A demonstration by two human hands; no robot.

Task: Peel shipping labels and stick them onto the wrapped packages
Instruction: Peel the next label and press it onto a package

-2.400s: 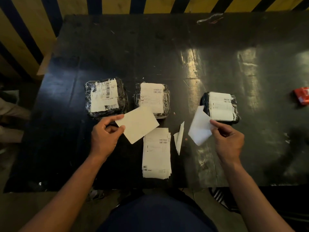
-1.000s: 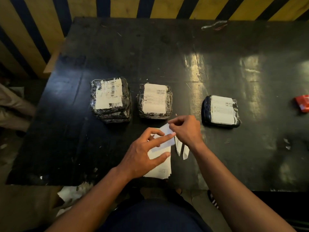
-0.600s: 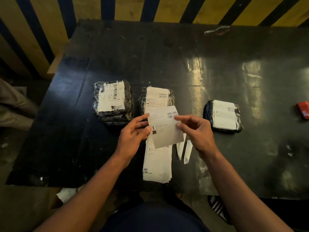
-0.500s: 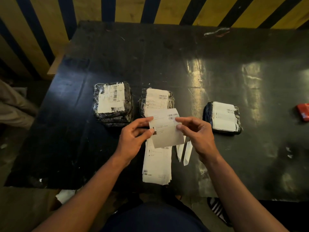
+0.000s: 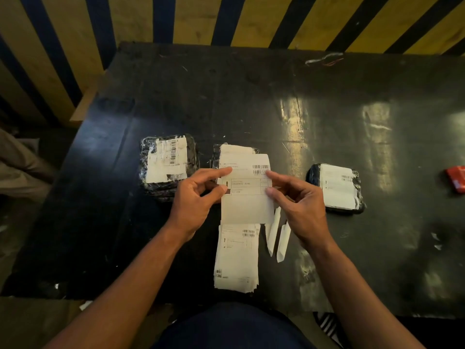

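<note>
I see both hands pinching one shipping label [image 5: 246, 190]; left hand [image 5: 193, 200] on its left edge, right hand [image 5: 299, 205] on its right; it's lifted above the label stack [image 5: 236, 258], just near the middle package [image 5: 236, 149] on the black table [image 5: 251, 102].

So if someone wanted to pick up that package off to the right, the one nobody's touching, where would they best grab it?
Probably from above, fingers on the two long dark side edges of the right package, thumb on one side and fingers on the other. It lies flat on the table, apart from everything else, so both sides are open. The white label covers most of its top, and the plastic wrap there looks slippery.
</note>
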